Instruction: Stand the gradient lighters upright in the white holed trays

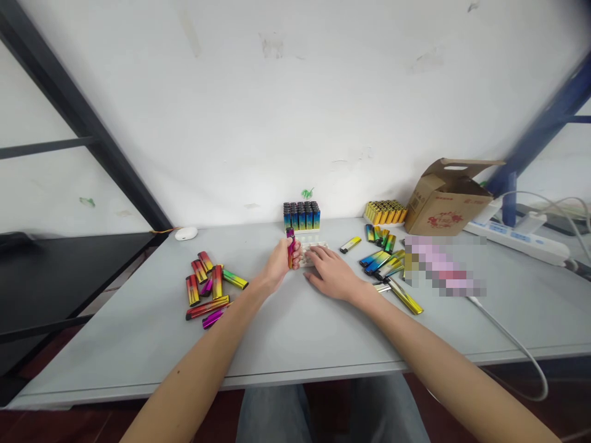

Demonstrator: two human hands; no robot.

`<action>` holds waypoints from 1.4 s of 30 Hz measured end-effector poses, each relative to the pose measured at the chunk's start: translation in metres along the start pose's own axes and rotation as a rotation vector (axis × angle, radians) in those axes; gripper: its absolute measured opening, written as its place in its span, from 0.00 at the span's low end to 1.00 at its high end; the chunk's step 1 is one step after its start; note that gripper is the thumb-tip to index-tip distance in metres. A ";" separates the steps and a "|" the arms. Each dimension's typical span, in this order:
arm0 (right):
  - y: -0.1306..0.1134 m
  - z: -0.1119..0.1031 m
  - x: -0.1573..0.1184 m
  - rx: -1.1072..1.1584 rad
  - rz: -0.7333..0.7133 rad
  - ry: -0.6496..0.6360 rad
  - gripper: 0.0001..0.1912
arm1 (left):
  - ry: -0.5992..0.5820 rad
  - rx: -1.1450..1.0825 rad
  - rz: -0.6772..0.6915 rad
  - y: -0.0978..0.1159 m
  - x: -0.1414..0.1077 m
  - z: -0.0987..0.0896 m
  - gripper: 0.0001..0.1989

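My left hand (280, 261) is closed around a purple-and-orange lighter (290, 248), held upright with its dark top upward. Just right of it, my right hand (333, 271) lies with fingers stretched over a white slotted tray (307, 255), partly covering it. Behind the tray stands a block of blue-green lighters (301, 216) in rows, tops up. A single yellow lighter (350, 245) lies to the right of the tray. Loose red-and-yellow lighters (217, 283) are piled left of my left forearm, with a few purple ones and a green one among them.
More loose lighters (382, 261) lie right of my right hand. At the back right are a tray of yellow lighters (385, 212), an open cardboard box (450, 206) and a power strip (519, 240). A blurred pink item with a white cable (508, 344) lies nearby. A small white case (186, 234) sits back left.
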State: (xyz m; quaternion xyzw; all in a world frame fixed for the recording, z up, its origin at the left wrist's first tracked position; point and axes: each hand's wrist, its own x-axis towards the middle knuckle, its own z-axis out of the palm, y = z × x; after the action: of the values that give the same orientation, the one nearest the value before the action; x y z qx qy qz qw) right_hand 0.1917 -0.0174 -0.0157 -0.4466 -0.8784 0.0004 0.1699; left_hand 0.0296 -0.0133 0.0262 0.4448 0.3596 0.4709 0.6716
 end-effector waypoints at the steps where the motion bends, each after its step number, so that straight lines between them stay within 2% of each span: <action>1: 0.000 0.000 0.000 0.000 0.000 0.000 0.25 | 0.008 0.000 0.006 -0.001 0.001 -0.001 0.10; 5: 0.000 0.000 0.000 -0.004 -0.005 0.001 0.25 | 0.028 0.000 0.021 -0.002 0.001 -0.001 0.09; 16: 0.001 0.001 0.001 0.009 -0.015 0.010 0.25 | -0.040 -0.011 -0.015 -0.004 -0.002 0.006 0.14; 18: 0.000 0.000 0.001 0.013 -0.012 0.007 0.26 | -0.017 0.013 0.008 -0.006 0.000 0.005 0.12; 23: -0.001 -0.001 0.000 -0.007 0.000 0.002 0.25 | 0.137 0.107 0.126 -0.010 0.007 0.001 0.08; 25: -0.001 -0.001 0.000 -0.003 0.001 0.000 0.25 | 0.147 0.105 0.133 -0.010 0.008 0.000 0.08; 37: 0.001 0.000 0.000 0.016 -0.017 0.006 0.24 | -0.027 -0.018 0.055 -0.008 0.000 0.004 0.11; 42: 0.001 0.000 0.000 0.026 -0.013 0.009 0.23 | -0.018 -0.055 0.041 -0.007 -0.001 0.004 0.12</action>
State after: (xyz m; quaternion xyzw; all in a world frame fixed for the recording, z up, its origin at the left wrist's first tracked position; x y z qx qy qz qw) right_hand 0.1924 -0.0170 -0.0163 -0.4385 -0.8806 0.0087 0.1795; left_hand 0.0353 -0.0169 0.0214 0.4376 0.3314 0.4903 0.6770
